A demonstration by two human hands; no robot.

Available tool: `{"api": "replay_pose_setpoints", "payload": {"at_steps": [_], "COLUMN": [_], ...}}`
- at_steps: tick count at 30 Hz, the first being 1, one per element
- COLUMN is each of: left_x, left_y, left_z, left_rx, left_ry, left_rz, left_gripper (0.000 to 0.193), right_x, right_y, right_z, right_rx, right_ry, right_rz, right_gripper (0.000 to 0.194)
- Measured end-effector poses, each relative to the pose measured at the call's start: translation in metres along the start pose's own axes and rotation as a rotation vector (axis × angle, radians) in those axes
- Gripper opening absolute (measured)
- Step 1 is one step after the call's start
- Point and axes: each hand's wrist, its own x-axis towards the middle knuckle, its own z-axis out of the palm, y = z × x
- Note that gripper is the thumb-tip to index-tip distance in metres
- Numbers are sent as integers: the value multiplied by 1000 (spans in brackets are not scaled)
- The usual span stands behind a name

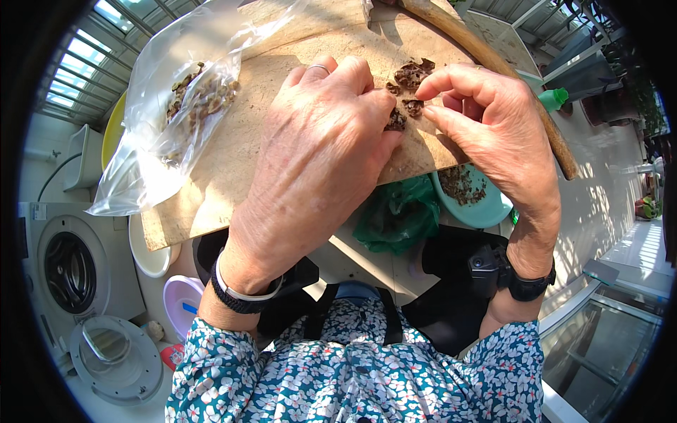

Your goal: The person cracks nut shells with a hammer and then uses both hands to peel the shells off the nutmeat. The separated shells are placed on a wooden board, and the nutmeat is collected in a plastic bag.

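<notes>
My left hand [322,143] is over a wooden board [296,31], back facing up and fingers curled. A crinkled dark brown dried piece [395,120] shows between its thumb and forefinger; the other fingertips are hidden. My right hand [486,111] comes in from the right, thumb and forefinger tips close together at the edge of a small brown fragment [412,107]. Whether they pinch it, I cannot tell. Just beyond lies a larger crumpled brown piece [414,74] on the board. At the board's left, a clear plastic bag [153,153] holds lighter brown dried pieces [203,100].
A long wooden stick [508,63] crosses the board's right side. Below the front edge are a green plastic bag [399,211] and a turquoise basin [476,211] with brown crumbs. A washing machine [113,264], its door open, and a lilac basin [174,299] stand left.
</notes>
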Motion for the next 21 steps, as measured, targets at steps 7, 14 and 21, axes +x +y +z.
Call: {"api": "replay_pose_setpoints", "payload": {"at_steps": [7,14,21], "left_x": [3,2,2], "left_y": [-5,0,-5], "left_z": [6,1,-4], "left_rx": [-174,-590,-593], "left_ry": [111,202,257], "left_rz": [-50,-263,-226], "left_gripper": [24,23,20], "right_x": [-2,4,9], "right_y": [-4,-11,-8], "right_z": [5,11,22], "right_rx": [160,622,859], "right_ry": [6,-90,-64], "right_rz": [36,125,137], "right_gripper": [12,20,17]}}
